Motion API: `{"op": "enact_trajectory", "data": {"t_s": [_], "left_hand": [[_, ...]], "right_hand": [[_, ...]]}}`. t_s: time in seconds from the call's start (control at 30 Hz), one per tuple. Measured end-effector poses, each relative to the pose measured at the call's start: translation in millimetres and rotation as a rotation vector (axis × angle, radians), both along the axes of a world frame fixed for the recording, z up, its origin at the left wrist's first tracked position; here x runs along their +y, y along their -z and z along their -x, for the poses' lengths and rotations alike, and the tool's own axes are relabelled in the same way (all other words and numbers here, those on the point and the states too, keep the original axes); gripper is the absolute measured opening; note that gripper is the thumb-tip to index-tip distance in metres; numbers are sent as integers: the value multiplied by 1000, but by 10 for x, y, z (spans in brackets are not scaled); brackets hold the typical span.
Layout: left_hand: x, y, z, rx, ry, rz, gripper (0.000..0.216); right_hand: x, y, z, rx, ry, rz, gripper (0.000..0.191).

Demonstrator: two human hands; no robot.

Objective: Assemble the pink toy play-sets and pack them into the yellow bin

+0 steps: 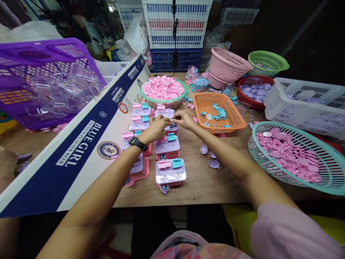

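While both hands meet in the middle of the wooden table (199, 183), the left hand (157, 128) and right hand (185, 120) pinch their fingers close together on top of a little lilac box (165, 113). It sits in the rows of toy boxes, just before the bowl of pink pieces (163, 88). I cannot tell if they hold a tiny part.

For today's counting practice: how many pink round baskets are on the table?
2. One pink basket lies tipped at the back, beside the green basket; a second pink basket sits under it. Others may be nested unseen.
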State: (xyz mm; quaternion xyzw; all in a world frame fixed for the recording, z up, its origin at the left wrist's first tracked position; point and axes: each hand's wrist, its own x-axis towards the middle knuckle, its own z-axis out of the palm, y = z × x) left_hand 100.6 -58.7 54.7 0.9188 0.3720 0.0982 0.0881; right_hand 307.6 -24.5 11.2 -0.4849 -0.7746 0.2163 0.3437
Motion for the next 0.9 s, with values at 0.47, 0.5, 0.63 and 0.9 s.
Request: {"op": "enact_trajectory", "data": {"t_s": [0.47,0.5,0.63,0.9], "left_hand": [[-20,26,17,4,-6,36,66],[-13,40,16,2,-9,39,66],[3,81,5,31,7,58,67],[19,40,-7,110,10,12,63]], "right_hand": [[-29,114,-18,-52,-136,-148,11],[-36,138,-19,-48,-132,-163,11],[-147,272,34,35,-46,-251,12],[-16,28,-179,-48,-95,-195,13]]}}
